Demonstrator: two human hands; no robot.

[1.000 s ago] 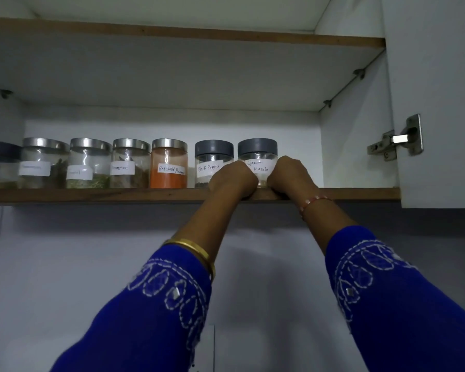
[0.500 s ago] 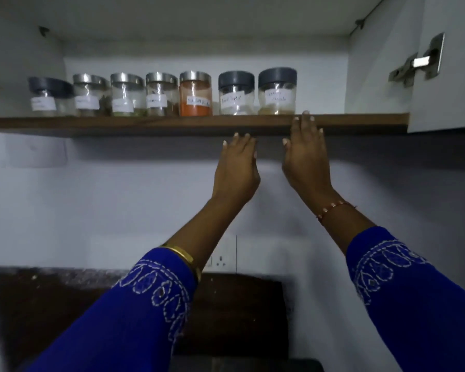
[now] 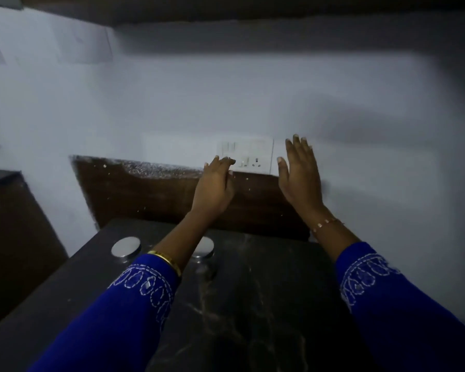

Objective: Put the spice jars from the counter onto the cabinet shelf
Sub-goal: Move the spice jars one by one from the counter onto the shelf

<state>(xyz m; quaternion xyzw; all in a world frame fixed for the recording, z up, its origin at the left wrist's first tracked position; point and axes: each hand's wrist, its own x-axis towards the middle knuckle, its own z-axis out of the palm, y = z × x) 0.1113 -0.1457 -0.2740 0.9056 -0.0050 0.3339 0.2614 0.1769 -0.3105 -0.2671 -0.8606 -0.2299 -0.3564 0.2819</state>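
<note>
We see the left hand (image 3: 215, 187) and right hand (image 3: 301, 178) empty above the dark counter (image 3: 266, 304), fingers loosely spread. Two spice jars remain at the far left, one (image 3: 126, 246) clear, one (image 3: 203, 248) partly behind the left forearm. We judge them glass: rigid, smooth, breakable; grasp around the body below the metal lid

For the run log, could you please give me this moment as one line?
left hand: open, empty | right hand: open, empty | jars: two on counter | shelf: out of view
</note>
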